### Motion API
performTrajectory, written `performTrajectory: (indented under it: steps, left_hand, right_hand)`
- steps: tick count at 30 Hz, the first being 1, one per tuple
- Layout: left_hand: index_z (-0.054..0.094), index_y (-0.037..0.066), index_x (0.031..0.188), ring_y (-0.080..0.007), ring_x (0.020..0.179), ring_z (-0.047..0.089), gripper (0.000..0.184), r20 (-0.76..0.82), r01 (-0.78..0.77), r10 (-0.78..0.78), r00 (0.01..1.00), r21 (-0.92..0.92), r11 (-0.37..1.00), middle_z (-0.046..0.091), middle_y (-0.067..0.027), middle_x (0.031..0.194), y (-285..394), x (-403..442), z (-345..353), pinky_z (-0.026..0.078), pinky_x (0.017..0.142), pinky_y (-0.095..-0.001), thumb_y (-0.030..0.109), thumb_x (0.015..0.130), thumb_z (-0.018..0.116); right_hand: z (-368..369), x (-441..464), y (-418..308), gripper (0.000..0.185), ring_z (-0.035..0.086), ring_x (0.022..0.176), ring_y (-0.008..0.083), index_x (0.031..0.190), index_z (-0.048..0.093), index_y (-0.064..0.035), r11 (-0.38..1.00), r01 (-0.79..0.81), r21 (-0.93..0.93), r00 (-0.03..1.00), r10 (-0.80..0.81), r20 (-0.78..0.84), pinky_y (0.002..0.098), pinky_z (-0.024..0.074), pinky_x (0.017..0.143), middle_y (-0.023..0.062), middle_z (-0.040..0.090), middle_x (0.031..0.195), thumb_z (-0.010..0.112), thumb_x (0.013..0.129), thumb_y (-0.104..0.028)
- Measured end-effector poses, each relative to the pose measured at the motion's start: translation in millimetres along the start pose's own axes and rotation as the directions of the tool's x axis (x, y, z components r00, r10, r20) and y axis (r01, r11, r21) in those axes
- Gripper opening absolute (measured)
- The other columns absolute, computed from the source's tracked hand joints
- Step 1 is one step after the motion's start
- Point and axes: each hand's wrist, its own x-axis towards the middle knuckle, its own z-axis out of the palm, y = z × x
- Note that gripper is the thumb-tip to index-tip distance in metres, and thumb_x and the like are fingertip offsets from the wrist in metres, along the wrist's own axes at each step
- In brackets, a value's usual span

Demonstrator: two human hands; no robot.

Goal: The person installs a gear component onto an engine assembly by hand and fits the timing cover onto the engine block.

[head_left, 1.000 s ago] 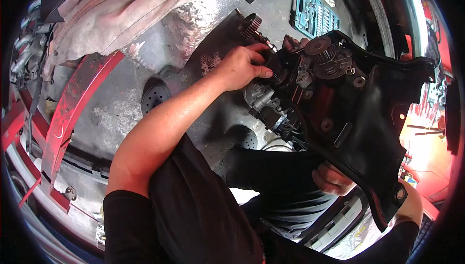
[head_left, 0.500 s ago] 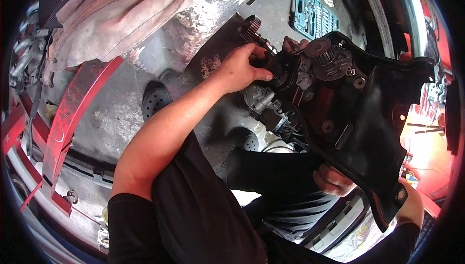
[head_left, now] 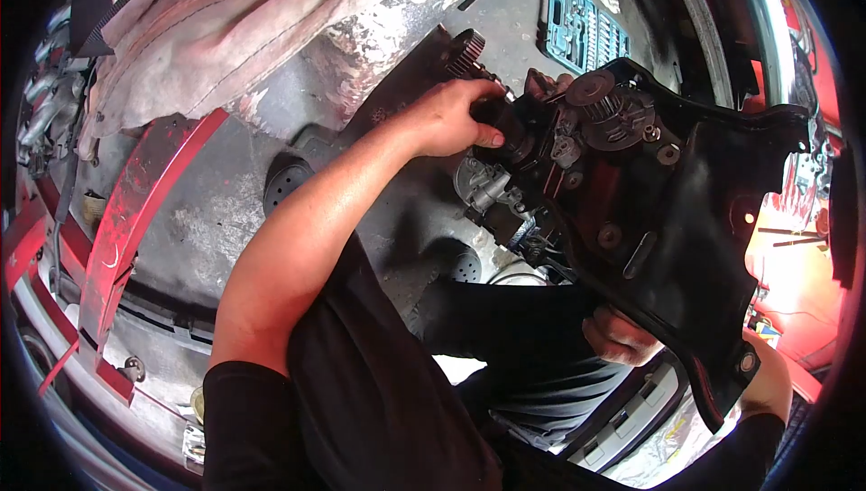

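A large black cover (head_left: pixel 695 202) carries a dark toothed pulley (head_left: pixel 592 99) and several bolts, right of centre. My left hand (head_left: pixel 456 119) reaches in from the left, thumb and fingers closed round a dark cylindrical part (head_left: pixel 516 135) at the assembly's left side. Just above that hand is a toothed gear (head_left: pixel 465 51) on a shaft. A silvery metal housing (head_left: pixel 487 183) sits below it. My right hand (head_left: pixel 622 338) shows curled fingers at the cover's lower left edge; its palm and whatever it holds are hidden behind the cover.
An open teal tool case (head_left: pixel 585 29) lies on the floor at the top. Red metal framework (head_left: pixel 144 211) stands on the left. A stained cloth (head_left: pixel 198 49) hangs at upper left. Dark perforated shoes (head_left: pixel 287 183) are visible on the floor.
My left hand has shifted slightly, its fingers now further over the dark cylindrical part, which looks more tilted. My right hand has hardly moved.
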Motion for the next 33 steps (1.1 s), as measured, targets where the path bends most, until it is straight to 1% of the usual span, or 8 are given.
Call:
performTrajectory:
  steps: [7,10,13,15,22,28,30,33]
  left_hand:
    - [0.055,0.004,0.132,-0.0310,0.114,0.062,0.069,-0.078,-0.003,0.002,0.997,-0.011,1.000,0.064,-0.0189,0.123,-4.0,-5.4,7.4,0.048,0.098,-0.0381,0.028,0.074,0.083]
    - [0.057,0.003,0.131,-0.0303,0.114,0.062,0.068,-0.047,0.102,-0.112,0.993,-0.181,0.978,0.064,-0.0206,0.121,-8.7,-6.4,10.4,0.048,0.097,-0.0380,0.033,0.075,0.082]
    - [0.052,-0.001,0.134,-0.0214,0.097,0.067,0.071,-0.062,0.032,-0.035,0.997,-0.041,0.999,0.065,-0.0201,0.117,2.7,-3.5,3.9,0.055,0.080,-0.0334,0.032,0.079,0.081]
    - [0.052,-0.003,0.133,-0.0167,0.074,0.067,0.076,0.032,0.285,-0.283,0.959,-0.117,0.951,0.069,-0.0168,0.105,23.7,-4.5,-3.9,0.054,0.067,-0.0307,0.038,0.077,0.082]
    - [0.051,-0.004,0.133,-0.0141,0.060,0.062,0.079,0.059,0.304,-0.298,0.953,-0.161,0.939,0.070,-0.0148,0.097,19.8,0.3,-2.8,0.053,0.061,-0.0300,0.040,0.076,0.083]
    - [0.051,0.003,0.136,-0.0233,0.099,0.066,0.069,0.019,0.146,-0.146,0.989,-0.235,0.961,0.065,-0.0187,0.118,1.6,-0.8,5.9,0.055,0.080,-0.0335,0.030,0.080,0.080]
    - [0.050,0.006,0.137,-0.0264,0.120,0.058,0.065,-0.032,0.136,-0.136,0.990,0.008,0.991,0.060,-0.0174,0.129,3.2,0.8,8.4,0.050,0.096,-0.0367,0.021,0.081,0.079]
    - [0.049,0.006,0.138,-0.0262,0.121,0.057,0.064,0.022,0.094,-0.093,0.995,-0.091,0.991,0.061,-0.0154,0.129,4.7,-3.2,3.5,0.044,0.104,-0.0380,0.019,0.082,0.077]
  right_hand:
    - [-4.0,-2.1,-0.4,0.040,0.059,0.068,0.0171,0.093,0.067,-0.0052,0.999,0.034,-0.026,0.999,-0.034,-0.004,0.0330,0.0510,0.064,0.0034,0.058,0.076,0.064,0.057,-0.023]
    - [1.9,-2.3,-2.3,0.039,0.059,0.067,0.0172,0.092,0.067,-0.0055,0.999,-0.017,0.042,0.999,0.019,-0.041,0.0334,0.0510,0.064,0.0035,0.058,0.076,0.064,0.057,-0.022]
    - [4.4,-3.9,-4.6,0.038,0.059,0.067,0.0172,0.092,0.067,-0.0056,0.998,-0.032,0.058,0.999,0.034,-0.039,0.0333,0.0511,0.064,0.0033,0.057,0.075,0.064,0.057,-0.022]
    - [7.0,-10.1,-8.8,0.037,0.059,0.067,0.0172,0.092,0.067,-0.0056,0.998,-0.040,0.055,0.998,0.042,-0.040,0.0332,0.0511,0.064,0.0031,0.057,0.075,0.064,0.058,-0.021]
    - [7.7,-13.7,-10.2,0.034,0.059,0.068,0.0171,0.090,0.067,-0.0056,0.997,-0.060,0.040,0.997,0.061,-0.047,0.0327,0.0512,0.064,0.0022,0.057,0.074,0.065,0.059,-0.019]
    - [9.9,-15.8,-11.7,0.031,0.059,0.069,0.0169,0.089,0.067,-0.0056,0.996,-0.080,0.035,0.995,0.082,-0.053,0.0324,0.0513,0.065,0.0014,0.056,0.073,0.065,0.060,-0.017]
    - [9.8,-16.6,-12.5,0.030,0.059,0.069,0.0169,0.089,0.067,-0.0056,0.996,-0.086,0.032,0.995,0.088,-0.055,0.0322,0.0513,0.065,0.0011,0.056,0.073,0.065,0.061,-0.017]
    - [11.2,-22.3,-18.2,0.029,0.059,0.069,0.0168,0.089,0.067,-0.0057,0.995,-0.093,0.034,0.994,0.094,-0.052,0.0321,0.0513,0.065,0.0008,0.056,0.072,0.065,0.061,-0.016]
